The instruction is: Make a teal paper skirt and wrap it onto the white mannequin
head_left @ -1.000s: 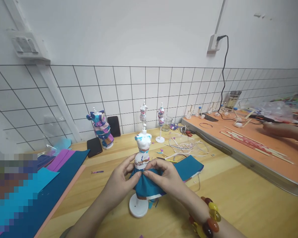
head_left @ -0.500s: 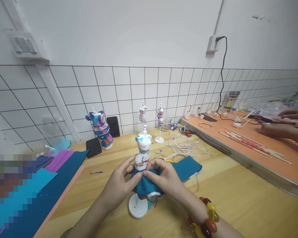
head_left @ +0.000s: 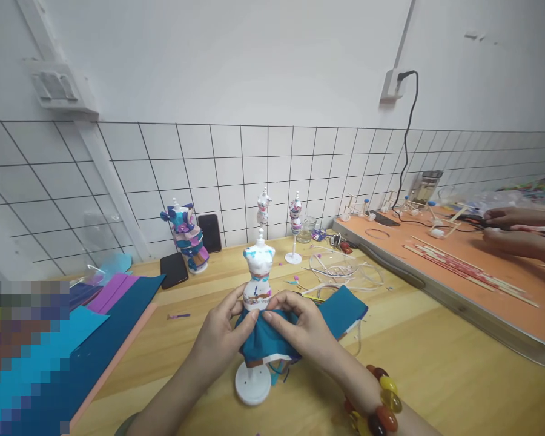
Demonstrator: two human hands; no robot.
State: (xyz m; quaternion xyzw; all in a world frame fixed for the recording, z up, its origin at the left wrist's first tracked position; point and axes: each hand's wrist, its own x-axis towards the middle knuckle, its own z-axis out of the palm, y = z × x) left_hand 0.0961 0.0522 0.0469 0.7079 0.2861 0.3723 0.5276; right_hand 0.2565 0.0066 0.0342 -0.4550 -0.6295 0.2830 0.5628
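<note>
Head view: a small white mannequin (head_left: 258, 272) stands upright on a round base (head_left: 253, 384) near the front middle of the wooden bench (head_left: 436, 375). A teal cloth (head_left: 266, 342) is wrapped around its waist like a skirt. The left hand (head_left: 220, 336) has its fingers closed on the cloth at the left of the waist, thumb pressing toward the torso. The right hand (head_left: 306, 330) pinches the same cloth at the front of the waist, fingers closed on a fold; a beaded bracelet (head_left: 381, 402) sits on that wrist.

The cloth looks soft, light and limp, so it should gather easily and is best held at the waistline, where the fingers now pinch it. The mannequin looks light, stiff and top-heavy on a thin post, likely to tip if pulled sideways; the waist or the base seem the steadier places to hold.

Just behind the right hand lies a second teal piece (head_left: 345, 306). Coloured sheets (head_left: 118, 303) lie at the left, a dressed mannequin (head_left: 186, 237) and two phones (head_left: 174, 269) near the tiled wall. On the orange mat (head_left: 481, 290) at the right, another person's hands (head_left: 518, 233) are at work.
</note>
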